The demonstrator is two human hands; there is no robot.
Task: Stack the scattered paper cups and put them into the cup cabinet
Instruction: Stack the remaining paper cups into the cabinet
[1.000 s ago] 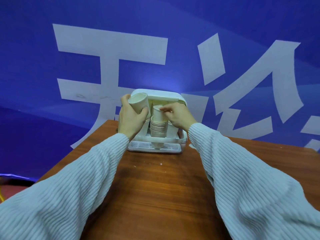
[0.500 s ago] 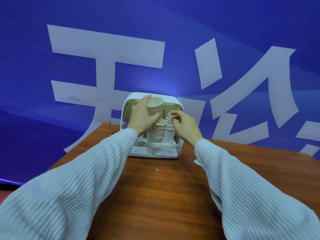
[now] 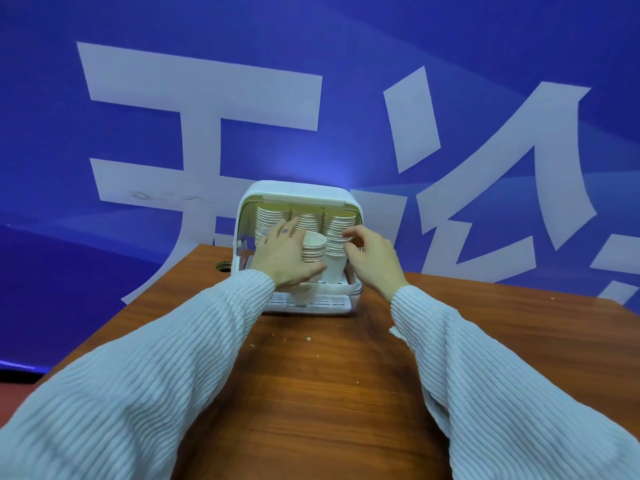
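Note:
The white cup cabinet (image 3: 298, 192) stands open at the far edge of the table. Three tall stacks of paper cups (image 3: 268, 216) fill its back. A shorter front stack (image 3: 314, 250) stands before them, topped by a plain white cup. My left hand (image 3: 282, 256) holds this front stack, with the thumb across its lower part and the fingers reaching up beside it. My right hand (image 3: 372, 259) is at the right tall stack (image 3: 341, 225), its curled fingertips pinching the cup rims. The lower cups are hidden behind my hands.
The wooden table (image 3: 311, 375) carries a few white crumbs near the cabinet's slotted tray (image 3: 325, 301). A round cable hole (image 3: 224, 265) lies left of the cabinet. A blue banner with large white characters rises just behind. The table's left edge runs diagonally.
The single cup that my left hand held aloft now sits on the front stack, and that hand has dropped lower around the stack. My right hand stays at the right stack.

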